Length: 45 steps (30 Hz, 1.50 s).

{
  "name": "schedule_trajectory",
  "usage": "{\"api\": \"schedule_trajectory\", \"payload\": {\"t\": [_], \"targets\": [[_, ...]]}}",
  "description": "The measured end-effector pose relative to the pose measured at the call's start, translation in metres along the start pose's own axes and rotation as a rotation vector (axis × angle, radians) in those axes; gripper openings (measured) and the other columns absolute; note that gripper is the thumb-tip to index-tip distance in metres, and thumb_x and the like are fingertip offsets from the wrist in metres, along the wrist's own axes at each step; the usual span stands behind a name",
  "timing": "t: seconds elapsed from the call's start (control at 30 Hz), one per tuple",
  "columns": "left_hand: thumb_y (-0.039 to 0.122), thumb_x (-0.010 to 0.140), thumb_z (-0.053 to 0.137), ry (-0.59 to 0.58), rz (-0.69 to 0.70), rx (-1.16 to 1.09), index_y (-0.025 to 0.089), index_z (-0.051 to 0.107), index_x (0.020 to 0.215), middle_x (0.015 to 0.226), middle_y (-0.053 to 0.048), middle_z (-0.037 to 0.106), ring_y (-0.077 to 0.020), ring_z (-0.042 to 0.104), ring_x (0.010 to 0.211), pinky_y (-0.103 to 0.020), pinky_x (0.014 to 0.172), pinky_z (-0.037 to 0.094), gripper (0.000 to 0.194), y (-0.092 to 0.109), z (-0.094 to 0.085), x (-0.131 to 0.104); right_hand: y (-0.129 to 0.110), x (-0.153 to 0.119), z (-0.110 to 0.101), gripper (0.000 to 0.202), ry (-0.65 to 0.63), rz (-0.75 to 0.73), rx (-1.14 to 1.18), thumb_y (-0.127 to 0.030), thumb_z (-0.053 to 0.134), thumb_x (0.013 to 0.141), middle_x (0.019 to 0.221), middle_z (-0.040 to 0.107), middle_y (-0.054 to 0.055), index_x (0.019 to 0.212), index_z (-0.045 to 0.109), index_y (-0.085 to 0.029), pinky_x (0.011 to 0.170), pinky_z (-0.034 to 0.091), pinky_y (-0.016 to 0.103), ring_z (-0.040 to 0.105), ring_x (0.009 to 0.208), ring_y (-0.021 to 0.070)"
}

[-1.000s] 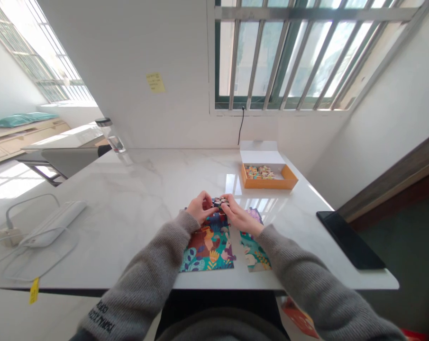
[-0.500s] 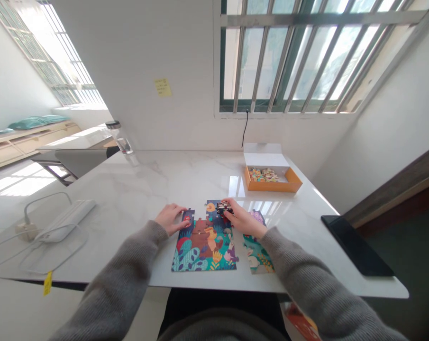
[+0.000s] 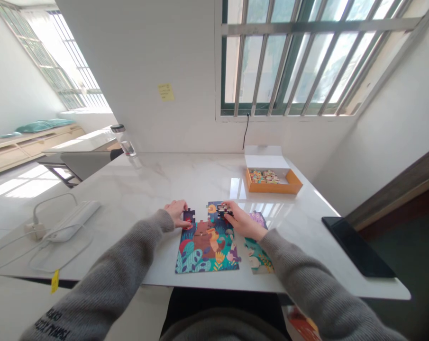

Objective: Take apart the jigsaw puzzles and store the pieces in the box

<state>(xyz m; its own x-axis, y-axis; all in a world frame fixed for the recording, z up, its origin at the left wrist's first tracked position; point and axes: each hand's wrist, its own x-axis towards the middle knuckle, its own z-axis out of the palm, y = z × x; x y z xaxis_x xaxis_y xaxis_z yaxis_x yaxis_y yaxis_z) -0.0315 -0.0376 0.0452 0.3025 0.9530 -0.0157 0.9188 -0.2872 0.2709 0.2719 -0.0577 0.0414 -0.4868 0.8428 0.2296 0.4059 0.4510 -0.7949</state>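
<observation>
So right grip (image 3: pixel 241 220) pinches stacked pieces (image 3: pixel 222 209) over puzzle (image 3: pixel 206 248) — left grip (image 3: pixel 174 213) spread at its far-left corner.

Single head-worn view. Looks forward and steeply down from above and behind the left hand (image 3: pixel 175 213) and right hand (image 3: pixel 240 219). Fairly near, wide framing: takes in the tabletop (image 3: pixel 157 180) around them, plus barred window (image 3: pixel 288 71) beyond the right.
</observation>
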Motion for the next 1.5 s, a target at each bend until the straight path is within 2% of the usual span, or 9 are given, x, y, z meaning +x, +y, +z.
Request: {"api": "schedule_trajectory", "payload": {"t": [0.13,0.3,0.43,0.57,0.73,0.83,1.1,1.3,1.5], "targets": [[0.041,0.072,0.065,0.051,0.056,-0.368,0.021,0.048,0.081,0.076,-0.001,0.059,-0.0186,0.057,0.073,-0.03,0.068,0.044,0.028,-0.001,0.005,0.001,0.003,0.0,0.001,0.032,0.018,-0.02,0.0,-0.018,0.046,0.093,0.113,0.059,0.008,0.125,0.044,-0.02,0.1,0.043,0.039,0.056,0.109,0.0205],[0.057,0.069,0.068,0.092,-0.049,-1.082,0.021,0.042,0.071,0.059,0.005,0.052,-0.0119,0.052,0.054,-0.027,0.056,0.046,0.045,-0.002,0.01,0.003,0.006,0.001,0.001,0.034,0.03,-0.04,0.007,-0.018,0.046,0.092,0.116,0.057,0.009,0.125,0.043,-0.02,0.101,0.042,0.04,0.056,0.11,0.0204],[0.053,0.07,0.072,0.164,-0.14,-1.329,0.018,0.049,0.072,0.054,0.004,0.05,-0.0096,0.049,0.047,-0.024,0.048,0.044,0.042,0.004,0.008,0.01,0.005,0.001,0.002,0.034,0.033,-0.016,0.033,-0.019,0.046,0.091,0.115,0.058,0.008,0.125,0.043,-0.02,0.101,0.042,0.039,0.056,0.109,0.0201],[0.055,0.07,0.073,0.215,-0.05,-1.283,0.016,0.054,0.074,0.058,0.0,0.058,-0.0078,0.046,0.047,-0.021,0.044,0.038,0.044,0.029,0.002,0.015,0.005,0.003,0.0,0.032,0.071,0.046,0.083,-0.024,0.045,0.093,0.105,0.059,0.006,0.124,0.043,-0.02,0.096,0.044,0.038,0.058,0.098,0.0192],[0.05,0.079,0.066,-0.005,0.119,-1.072,0.019,0.049,0.083,0.067,0.001,0.063,-0.0133,0.056,0.06,-0.024,0.054,0.045,0.036,0.088,0.016,0.016,0.005,0.004,-0.005,0.03,0.185,0.093,0.169,-0.031,0.042,0.094,0.112,0.056,0.006,0.122,0.044,-0.02,0.1,0.041,0.037,0.055,0.105,0.0198],[0.043,0.084,0.06,0.141,0.178,-0.775,0.018,0.051,0.077,0.07,0.001,0.058,-0.0131,0.052,0.064,-0.026,0.059,0.043,0.028,0.105,0.034,0.021,0.003,0.003,-0.006,0.028,0.158,0.112,0.23,-0.033,0.038,0.096,0.11,0.057,0.005,0.12,0.045,-0.021,0.099,0.042,0.036,0.055,0.104,0.019],[0.037,0.084,0.06,0.131,0.259,-0.544,0.017,0.057,0.08,0.067,0.002,0.053,-0.0132,0.046,0.061,-0.027,0.061,0.038,0.021,0.091,0.044,0.029,-0.007,0.0,-0.004,0.03,0.054,0.097,0.217,-0.025,0.035,0.094,0.109,0.058,0.004,0.122,0.044,-0.022,0.097,0.043,0.035,0.055,0.104,0.019],[0.03,0.076,0.066,0.164,0.148,-0.569,0.02,0.045,0.075,0.061,0.007,0.046,-0.012,0.045,0.056,-0.025,0.056,0.036,0.024,0.094,0.051,0.028,0.002,0.001,0.006,0.041,0.028,0.003,-0.174,-0.013,0.047,0.084,0.121,0.056,0.012,0.125,0.046,-0.018,0.103,0.035,0.045,0.049,0.115,0.0256],[0.033,0.069,0.072,0.139,0.187,-0.462,0.02,0.054,0.098,0.083,0.001,0.063,-0.0152,0.054,0.066,-0.031,0.068,0.044,0.036,0.08,0.034,0.023,0.013,0.002,0.01,0.043,0.041,-0.091,-0.29,-0.014,0.049,0.088,0.125,0.056,0.012,0.13,0.046,-0.019,0.102,0.036,0.046,0.049,0.117,0.0268]]}}
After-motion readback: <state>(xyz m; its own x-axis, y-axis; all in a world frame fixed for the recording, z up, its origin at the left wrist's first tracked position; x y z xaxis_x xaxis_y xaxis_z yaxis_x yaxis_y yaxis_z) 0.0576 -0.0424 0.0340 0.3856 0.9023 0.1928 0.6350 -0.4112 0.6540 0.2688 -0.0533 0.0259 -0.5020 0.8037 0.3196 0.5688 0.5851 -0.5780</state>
